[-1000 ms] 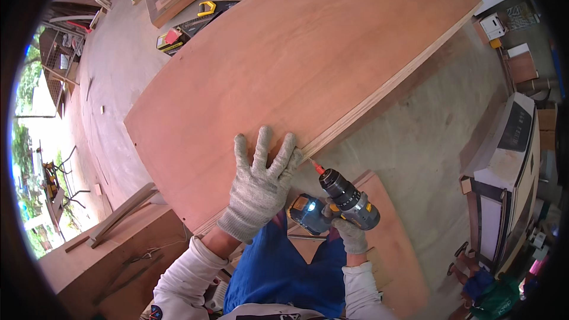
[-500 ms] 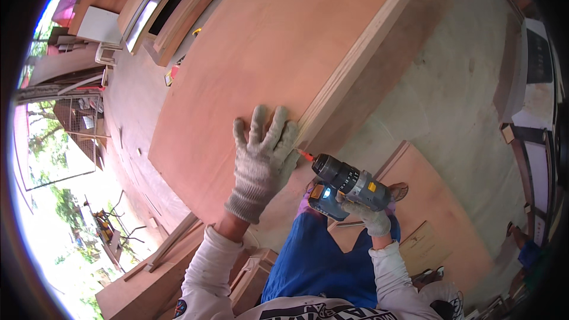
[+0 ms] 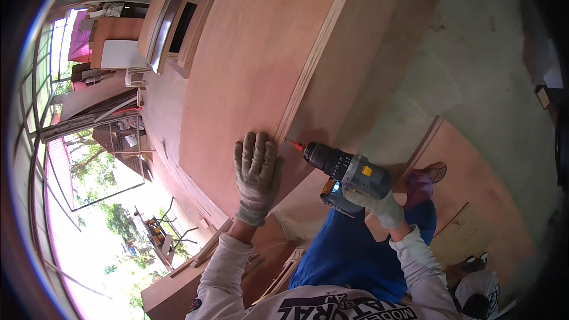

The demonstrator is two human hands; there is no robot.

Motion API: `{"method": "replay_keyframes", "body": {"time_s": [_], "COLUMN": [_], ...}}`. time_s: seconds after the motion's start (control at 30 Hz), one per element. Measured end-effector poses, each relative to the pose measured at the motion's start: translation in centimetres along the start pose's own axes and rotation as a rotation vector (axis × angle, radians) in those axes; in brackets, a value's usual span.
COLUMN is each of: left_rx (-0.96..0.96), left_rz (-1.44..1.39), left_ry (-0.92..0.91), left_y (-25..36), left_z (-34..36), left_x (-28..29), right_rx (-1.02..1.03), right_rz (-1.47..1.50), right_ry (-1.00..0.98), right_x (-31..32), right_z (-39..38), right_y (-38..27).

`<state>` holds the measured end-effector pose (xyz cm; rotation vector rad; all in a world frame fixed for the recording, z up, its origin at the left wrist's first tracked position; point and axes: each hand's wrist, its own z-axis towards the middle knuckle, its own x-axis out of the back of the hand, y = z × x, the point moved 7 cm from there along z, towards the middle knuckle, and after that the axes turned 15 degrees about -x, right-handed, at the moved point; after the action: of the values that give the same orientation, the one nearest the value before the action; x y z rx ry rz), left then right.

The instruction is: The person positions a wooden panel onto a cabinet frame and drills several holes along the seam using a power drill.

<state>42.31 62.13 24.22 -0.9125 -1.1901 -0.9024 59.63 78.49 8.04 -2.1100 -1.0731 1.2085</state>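
My left hand (image 3: 258, 175) wears a pale knit glove and lies with straightened fingers on a reddish plywood panel (image 3: 243, 59), beside its layered long edge. My gloved right hand (image 3: 376, 204) grips a grey-and-black cordless drill (image 3: 349, 172) with a yellow tab and a blue battery. The drill's slim red-collared bit (image 3: 296, 146) points left at that edge, just right of my left fingertips; whether its tip touches the wood I cannot tell.
A lower plywood sheet (image 3: 474, 184) lies right of my legs, near my sandalled foot (image 3: 435, 172). Wooden frames (image 3: 157, 29) stand at upper left, plywood boxes (image 3: 172, 290) at lower left. Boards (image 3: 118, 53) and an open, bright side with mesh fencing (image 3: 121, 148) are at left.
The view has turned, so the panel runs more steeply. My left hand's fingers have drawn closer together on the wood. The drill lies flatter, still aimed at the edge in my right hand.
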Motion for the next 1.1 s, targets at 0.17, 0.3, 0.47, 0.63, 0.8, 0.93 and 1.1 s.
{"method": "replay_keyframes", "body": {"time_s": [0.17, 0.3, 0.47, 0.63, 0.8, 0.93, 1.1], "left_rx": [-0.021, 0.011, 0.009, 0.025, 0.008, 0.003, -0.011], "left_rz": [0.016, 0.054, 0.091, 0.135, 0.130, 0.116, 0.108], "left_ry": [-0.044, -0.060, -0.062, -0.107, -0.094, -0.074, -0.080], "left_y": [0.3, 0.2, 0.6, 0.6, 0.7, 1.2, 1.2], "left_z": [0.2, -0.4, -0.2, 0.0, 0.0, 0.6, 0.4], "left_x": [-0.4, -0.7, -0.9, -0.7, -0.7, -0.7, -0.1], "right_rx": [0.451, 0.540, 0.118, 0.105, 0.606, 0.370, 0.259], "right_rz": [-0.814, -0.839, 0.027, -0.203, -0.871, -0.214, -0.532], "right_ry": [0.124, 0.072, -0.085, -0.035, 0.136, 0.118, 0.075], "right_x": [-1.0, -1.8, -0.7, -1.3, -2.2, -0.5, 2.0], "right_z": [-2.4, -1.8, -0.7, -1.2, -2.7, -2.7, -4.6], "right_y": [-3.7, -3.8, -1.3, -3.5, -4.1, -4.5, -2.0]}}
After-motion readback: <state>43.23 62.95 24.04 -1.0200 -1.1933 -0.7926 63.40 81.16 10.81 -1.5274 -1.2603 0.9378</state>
